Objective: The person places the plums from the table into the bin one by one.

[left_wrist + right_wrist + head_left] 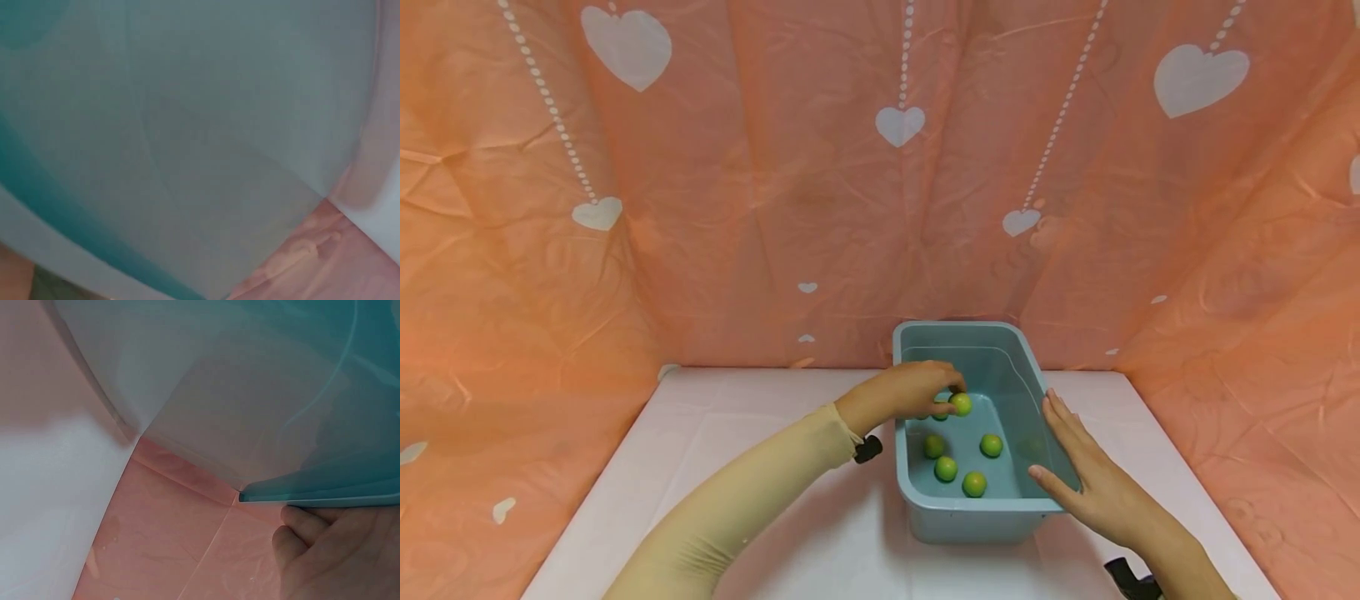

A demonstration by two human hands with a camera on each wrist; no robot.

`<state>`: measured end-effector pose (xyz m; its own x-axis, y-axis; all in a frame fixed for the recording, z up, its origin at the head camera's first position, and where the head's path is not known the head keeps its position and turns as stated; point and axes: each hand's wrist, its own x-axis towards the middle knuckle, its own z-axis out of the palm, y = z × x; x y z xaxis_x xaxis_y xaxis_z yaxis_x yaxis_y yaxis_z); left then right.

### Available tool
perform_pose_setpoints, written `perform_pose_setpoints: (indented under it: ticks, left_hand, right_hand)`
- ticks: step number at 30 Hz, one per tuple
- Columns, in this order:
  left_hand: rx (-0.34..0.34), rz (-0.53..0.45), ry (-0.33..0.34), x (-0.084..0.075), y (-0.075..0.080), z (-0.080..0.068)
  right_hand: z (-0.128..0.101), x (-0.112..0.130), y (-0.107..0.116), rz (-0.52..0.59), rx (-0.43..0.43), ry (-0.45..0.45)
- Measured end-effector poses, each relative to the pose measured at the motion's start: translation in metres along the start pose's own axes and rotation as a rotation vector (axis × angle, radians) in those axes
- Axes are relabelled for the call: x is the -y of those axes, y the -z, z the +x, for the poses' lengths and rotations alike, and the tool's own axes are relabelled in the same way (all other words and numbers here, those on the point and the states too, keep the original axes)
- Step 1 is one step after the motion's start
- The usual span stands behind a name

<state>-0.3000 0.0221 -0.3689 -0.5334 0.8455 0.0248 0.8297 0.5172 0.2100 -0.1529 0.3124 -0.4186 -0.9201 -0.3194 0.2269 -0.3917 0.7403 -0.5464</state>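
A blue-grey plastic bin [977, 525] stands on the white table, with several small round yellow-green fruits [974, 483] on its floor. My left hand [917, 390] reaches in over the left rim and pinches one round green fruit [961, 404] between thumb and fingers, above the others. At the right side, my right hand [1097, 483] rests along the rim, fingers fairly straight and thumb spread apart over the inside. The right wrist view has its fingers [300, 528] right at the bin's edge [337, 502]. Only the bin's wall [219, 125] fills most of the left wrist view.
The white table [775, 517] extends left and in front of the bin. Orange-pink cloth [805, 208] with pale hearts hangs behind and along both sides, close to the bin's back. Dark wrist straps [868, 449] sit on both wrists.
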Motion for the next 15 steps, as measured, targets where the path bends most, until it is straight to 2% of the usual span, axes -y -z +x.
perform_pose_setpoints:
  ticks: [6,15]
  left_hand:
    - [0.046,0.017,-0.004,-0.002,-0.003,0.009]
    - [0.078,0.027,-0.027,-0.006,-0.008,0.023]
  right_hand:
    - [-0.001,0.000,0.001,-0.011,-0.016,0.022]
    - [-0.001,0.000,0.001,-0.012,-0.016,0.018]
